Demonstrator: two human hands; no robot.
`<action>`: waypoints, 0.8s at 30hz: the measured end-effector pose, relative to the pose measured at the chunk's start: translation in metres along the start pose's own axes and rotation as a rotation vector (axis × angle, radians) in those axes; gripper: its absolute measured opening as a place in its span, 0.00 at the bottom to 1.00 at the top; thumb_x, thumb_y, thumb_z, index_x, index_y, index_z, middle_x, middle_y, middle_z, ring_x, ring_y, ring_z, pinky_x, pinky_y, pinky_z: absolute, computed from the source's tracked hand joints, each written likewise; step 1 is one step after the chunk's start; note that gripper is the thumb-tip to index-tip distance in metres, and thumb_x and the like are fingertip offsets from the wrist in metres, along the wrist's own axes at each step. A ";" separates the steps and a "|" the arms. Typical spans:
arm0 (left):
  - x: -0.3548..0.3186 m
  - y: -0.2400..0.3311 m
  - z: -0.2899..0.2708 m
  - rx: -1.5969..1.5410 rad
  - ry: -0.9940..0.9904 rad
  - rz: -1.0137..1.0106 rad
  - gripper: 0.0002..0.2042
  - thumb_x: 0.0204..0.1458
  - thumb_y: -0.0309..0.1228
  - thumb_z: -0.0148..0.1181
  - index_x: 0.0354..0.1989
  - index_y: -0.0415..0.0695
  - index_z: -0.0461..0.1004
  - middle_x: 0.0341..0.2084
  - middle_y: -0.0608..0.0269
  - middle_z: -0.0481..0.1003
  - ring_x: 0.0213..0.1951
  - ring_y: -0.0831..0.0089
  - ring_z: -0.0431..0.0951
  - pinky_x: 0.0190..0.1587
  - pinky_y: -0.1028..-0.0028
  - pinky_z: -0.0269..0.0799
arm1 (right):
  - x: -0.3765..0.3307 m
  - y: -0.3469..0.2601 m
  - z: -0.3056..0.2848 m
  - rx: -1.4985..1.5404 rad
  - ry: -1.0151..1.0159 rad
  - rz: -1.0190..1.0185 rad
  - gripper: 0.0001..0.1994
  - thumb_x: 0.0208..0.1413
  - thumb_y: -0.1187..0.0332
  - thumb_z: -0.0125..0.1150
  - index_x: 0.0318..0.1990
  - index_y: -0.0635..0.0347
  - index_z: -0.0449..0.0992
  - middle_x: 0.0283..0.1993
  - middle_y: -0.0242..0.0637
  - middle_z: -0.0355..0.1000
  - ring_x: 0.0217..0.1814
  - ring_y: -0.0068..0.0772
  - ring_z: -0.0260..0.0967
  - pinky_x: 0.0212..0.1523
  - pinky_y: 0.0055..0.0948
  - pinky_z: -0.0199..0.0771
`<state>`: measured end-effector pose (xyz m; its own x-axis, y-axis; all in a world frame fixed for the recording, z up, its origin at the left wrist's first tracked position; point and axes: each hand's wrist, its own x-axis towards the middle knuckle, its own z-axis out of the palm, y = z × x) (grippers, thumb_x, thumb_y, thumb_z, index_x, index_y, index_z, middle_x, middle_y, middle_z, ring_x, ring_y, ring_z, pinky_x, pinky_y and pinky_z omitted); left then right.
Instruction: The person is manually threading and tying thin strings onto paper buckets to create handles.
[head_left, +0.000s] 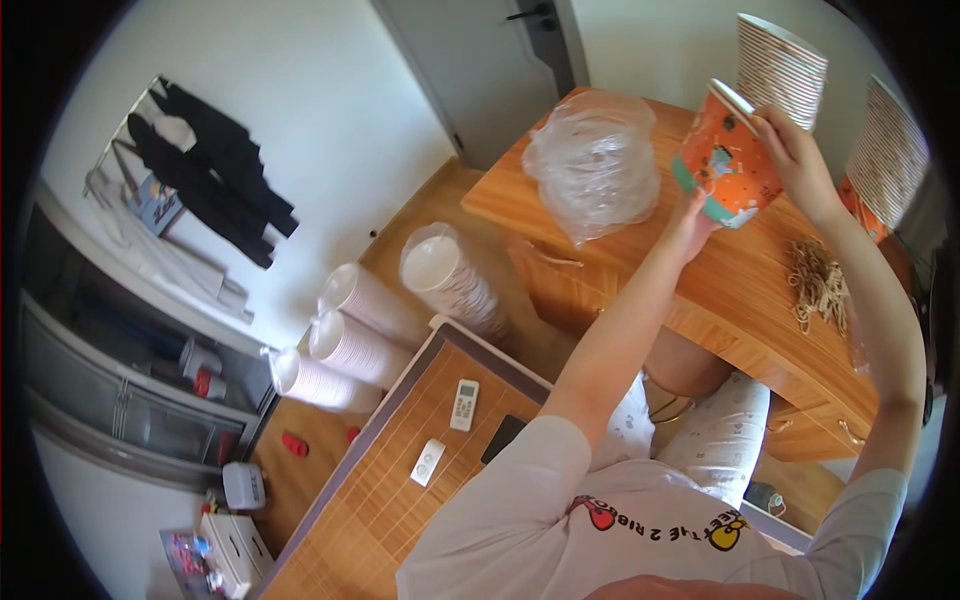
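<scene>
Gripping an orange paper cup from two sides, a person in a white printed T-shirt worked at a wooden desk. The right hand was clamped on the cup near its pale rim, while the left hand closed around the green-banded base, its thumb against the wall. The cup, decorated with small printed figures, was tilted in the air above the desktop, its mouth toward the far side. To its left sat a crumpled clear plastic bag; behind it rose a tall stack of striped cups, with a second stack standing farther right. A loose tangle of tan cords lay on the desk near the right forearm.

Beyond the desk's left end, several columns of pale cups in clear wrapping stood on the floor. On a mat-covered bed beside the person rested a white remote control, a smaller white device and a dark flat object. Dark clothes hung along the white wall, and a grey door stood beyond the desk.
</scene>
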<state>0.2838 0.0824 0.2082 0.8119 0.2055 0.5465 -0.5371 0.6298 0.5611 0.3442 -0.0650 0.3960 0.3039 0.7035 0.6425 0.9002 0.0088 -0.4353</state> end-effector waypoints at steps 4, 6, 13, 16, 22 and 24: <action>0.000 0.004 0.009 0.060 0.041 0.017 0.49 0.48 0.59 0.66 0.73 0.57 0.41 0.69 0.65 0.57 0.67 0.64 0.63 0.58 0.54 0.71 | 0.001 -0.001 -0.009 -0.033 -0.048 0.012 0.10 0.71 0.65 0.48 0.44 0.63 0.71 0.30 0.26 0.60 0.35 0.18 0.56 0.39 0.21 0.62; 0.001 0.007 -0.003 0.125 0.104 0.016 0.52 0.47 0.58 0.67 0.73 0.57 0.38 0.68 0.64 0.57 0.65 0.64 0.64 0.56 0.53 0.71 | 0.007 0.001 -0.010 -0.048 -0.063 0.016 0.10 0.71 0.66 0.48 0.45 0.64 0.72 0.31 0.28 0.64 0.36 0.17 0.58 0.41 0.21 0.63; 0.005 -0.009 -0.001 0.218 0.123 0.066 0.43 0.52 0.55 0.63 0.72 0.53 0.49 0.67 0.67 0.59 0.67 0.67 0.61 0.64 0.54 0.63 | -0.001 0.017 -0.016 -0.038 0.097 0.011 0.10 0.69 0.67 0.49 0.44 0.65 0.73 0.31 0.37 0.71 0.35 0.21 0.66 0.41 0.24 0.70; 0.011 -0.005 0.003 0.230 0.173 0.033 0.56 0.41 0.57 0.72 0.73 0.57 0.38 0.68 0.61 0.55 0.66 0.63 0.62 0.58 0.55 0.71 | -0.002 0.014 -0.027 -0.089 0.121 0.038 0.11 0.69 0.66 0.50 0.45 0.65 0.73 0.31 0.41 0.73 0.35 0.25 0.70 0.41 0.26 0.71; 0.000 0.009 0.001 0.147 0.149 0.018 0.49 0.51 0.61 0.62 0.74 0.52 0.43 0.71 0.65 0.55 0.69 0.64 0.59 0.65 0.53 0.63 | 0.025 0.029 -0.095 -0.242 0.469 -0.061 0.12 0.69 0.64 0.51 0.48 0.64 0.74 0.35 0.30 0.73 0.38 0.17 0.66 0.43 0.21 0.69; -0.004 0.014 0.001 0.153 0.099 -0.021 0.51 0.49 0.66 0.59 0.74 0.52 0.43 0.71 0.65 0.54 0.69 0.63 0.59 0.66 0.51 0.60 | 0.023 0.023 -0.117 -0.161 0.577 -0.151 0.13 0.70 0.64 0.51 0.50 0.64 0.75 0.37 0.30 0.74 0.39 0.15 0.67 0.43 0.18 0.69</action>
<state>0.2726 0.0891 0.2141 0.8376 0.2710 0.4744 -0.5425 0.5147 0.6639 0.4086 -0.1318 0.4747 0.2483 0.2041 0.9469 0.9686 -0.0602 -0.2410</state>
